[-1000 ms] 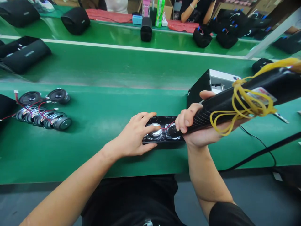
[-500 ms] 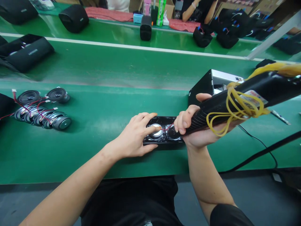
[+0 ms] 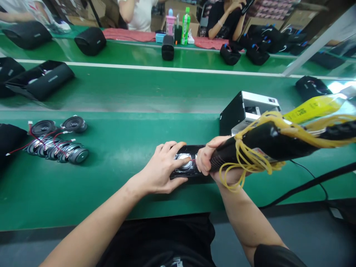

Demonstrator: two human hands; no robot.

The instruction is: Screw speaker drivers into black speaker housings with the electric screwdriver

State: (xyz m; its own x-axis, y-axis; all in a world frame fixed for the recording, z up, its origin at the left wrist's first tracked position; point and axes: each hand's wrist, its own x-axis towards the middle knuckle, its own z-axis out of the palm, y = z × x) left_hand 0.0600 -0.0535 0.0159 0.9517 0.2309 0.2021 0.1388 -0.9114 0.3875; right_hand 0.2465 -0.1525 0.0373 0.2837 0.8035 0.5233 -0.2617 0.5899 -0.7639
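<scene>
Black tool (image 3: 280,141): fingers of our right hand (image 3: 206,158) curl tight round it | our left hand (image 3: 164,168) grips the speaker box (image 3: 191,150) between thumb and fingers | if tool slips, red wire (image 3: 193,160) by left fingertip (image 3: 187,160) may tear

Left grip (image 3: 164,168) splayed, right grip (image 3: 206,157) tightly curled

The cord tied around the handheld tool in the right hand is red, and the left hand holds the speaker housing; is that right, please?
Not quite: the head view shows that the cord tied around the handheld tool in the right hand is yellow, not red; the left hand does hold the speaker housing.
</scene>
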